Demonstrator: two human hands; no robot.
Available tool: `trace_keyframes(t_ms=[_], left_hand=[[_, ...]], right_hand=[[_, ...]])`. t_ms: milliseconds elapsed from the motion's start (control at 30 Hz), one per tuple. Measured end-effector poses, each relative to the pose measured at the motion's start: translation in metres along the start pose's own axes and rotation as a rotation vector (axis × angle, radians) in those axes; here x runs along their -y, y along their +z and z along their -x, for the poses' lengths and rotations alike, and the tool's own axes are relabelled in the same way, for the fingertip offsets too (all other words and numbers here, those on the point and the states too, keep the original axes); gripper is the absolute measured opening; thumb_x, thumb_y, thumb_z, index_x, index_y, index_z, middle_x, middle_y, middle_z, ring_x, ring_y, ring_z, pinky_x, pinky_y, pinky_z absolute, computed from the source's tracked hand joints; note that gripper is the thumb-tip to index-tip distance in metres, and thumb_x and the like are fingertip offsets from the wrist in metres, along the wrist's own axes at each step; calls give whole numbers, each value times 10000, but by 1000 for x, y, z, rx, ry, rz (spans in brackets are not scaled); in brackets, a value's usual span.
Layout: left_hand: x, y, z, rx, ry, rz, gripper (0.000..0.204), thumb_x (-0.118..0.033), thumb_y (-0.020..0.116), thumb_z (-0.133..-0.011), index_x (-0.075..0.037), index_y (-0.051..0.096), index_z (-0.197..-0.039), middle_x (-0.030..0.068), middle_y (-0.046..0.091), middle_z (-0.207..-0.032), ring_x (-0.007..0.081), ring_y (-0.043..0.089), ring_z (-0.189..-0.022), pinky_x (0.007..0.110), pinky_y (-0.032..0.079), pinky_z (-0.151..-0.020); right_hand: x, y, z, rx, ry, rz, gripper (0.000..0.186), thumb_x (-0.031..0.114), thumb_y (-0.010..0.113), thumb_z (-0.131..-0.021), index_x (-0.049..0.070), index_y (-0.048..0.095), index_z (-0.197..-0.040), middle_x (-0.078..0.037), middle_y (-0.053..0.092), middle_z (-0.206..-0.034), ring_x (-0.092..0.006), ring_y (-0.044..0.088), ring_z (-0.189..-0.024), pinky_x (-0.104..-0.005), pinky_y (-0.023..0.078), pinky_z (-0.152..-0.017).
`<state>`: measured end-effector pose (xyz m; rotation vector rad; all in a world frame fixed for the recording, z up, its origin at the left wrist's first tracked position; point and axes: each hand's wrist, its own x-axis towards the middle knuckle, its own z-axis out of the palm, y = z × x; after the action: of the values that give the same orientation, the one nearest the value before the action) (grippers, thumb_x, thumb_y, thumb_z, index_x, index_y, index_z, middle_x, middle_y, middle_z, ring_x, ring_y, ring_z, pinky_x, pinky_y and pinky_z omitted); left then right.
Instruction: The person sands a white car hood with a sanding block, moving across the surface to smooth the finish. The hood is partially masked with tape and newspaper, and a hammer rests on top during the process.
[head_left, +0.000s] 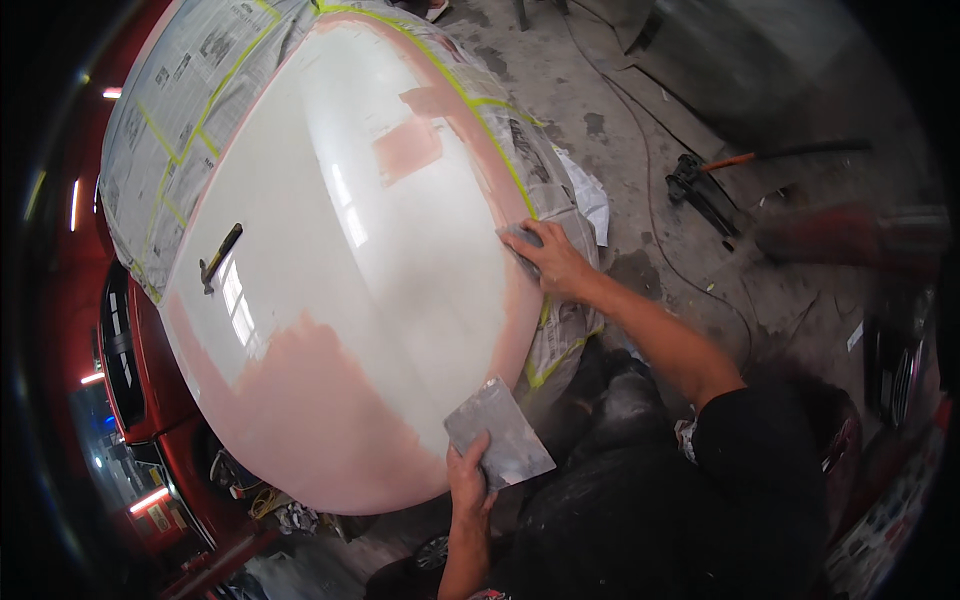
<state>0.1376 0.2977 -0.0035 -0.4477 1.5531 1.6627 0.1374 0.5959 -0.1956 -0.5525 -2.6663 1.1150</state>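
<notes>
A large curved car hood [400, 270], white and glossy with pink filler patches [320, 420], spreads out in front of me. My right hand [560, 260] is closed around a flat grey piece [522, 248], pressed to the pink strip along the hood's right edge; the fingers partly cover it, so I cannot tell its exact kind. Down at the near edge, my left hand [470, 478] grips a square grey metal plate [502, 435] by its left side, thumb on top. The plate has smears on its face and overlaps the hood's near rim.
A hammer [220, 258] lies on the hood's left side. Newspaper masking [190, 100] with yellow-green tape borders the hood. On the concrete floor at right are a black jack-like tool [700, 195] and a cable [650, 180]. A red vehicle [165, 400] stands at left.
</notes>
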Motion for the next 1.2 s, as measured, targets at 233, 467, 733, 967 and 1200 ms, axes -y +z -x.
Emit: trace_keyframes(t_ms=[233,467,733,967,1200], left_hand=[[-1,-30,2,44,-12,-69,383,-43,622,-903,25,506,-1262,147,631,-1155,252,655,-1013,376,545,-880],[-4,-45,8,54,-17,-110,393,-53,625,-901,22,506,-1268,143,631,-1158,252,652,-1016,380,541,-887],[-2,-55,17,25,26,-153,396,-61,630,-888,-21,510,-1263,118,641,-1109,245,653,-981,395,556,-855],[-1,-60,2,-14,180,-118,379,-69,603,-900,-14,516,-1265,122,632,-1116,262,652,-991,402,562,-855],[13,-45,-30,9,118,38,355,-58,584,-899,-2,540,-1247,132,635,-1106,269,656,-992,392,574,-835]], right_hand=[[44,50,81,-66,98,88,873,-48,625,-689,278,429,-1474,-174,359,-1457,-446,322,-1317,-560,314,-1092],[80,103,125,-171,205,46,946,-91,646,-627,274,424,-1471,-183,363,-1437,-472,312,-1306,-524,360,-1099],[108,149,167,-128,236,1,978,-43,710,-646,270,360,-1505,-173,341,-1455,-476,303,-1294,-554,355,-1094],[101,82,180,202,188,-319,864,-31,600,-723,212,361,-1516,-188,414,-1443,-450,391,-1289,-514,378,-1089],[163,-25,188,-64,-391,-455,737,-3,547,-811,164,375,-1508,-154,439,-1447,-396,428,-1315,-509,365,-1109]])
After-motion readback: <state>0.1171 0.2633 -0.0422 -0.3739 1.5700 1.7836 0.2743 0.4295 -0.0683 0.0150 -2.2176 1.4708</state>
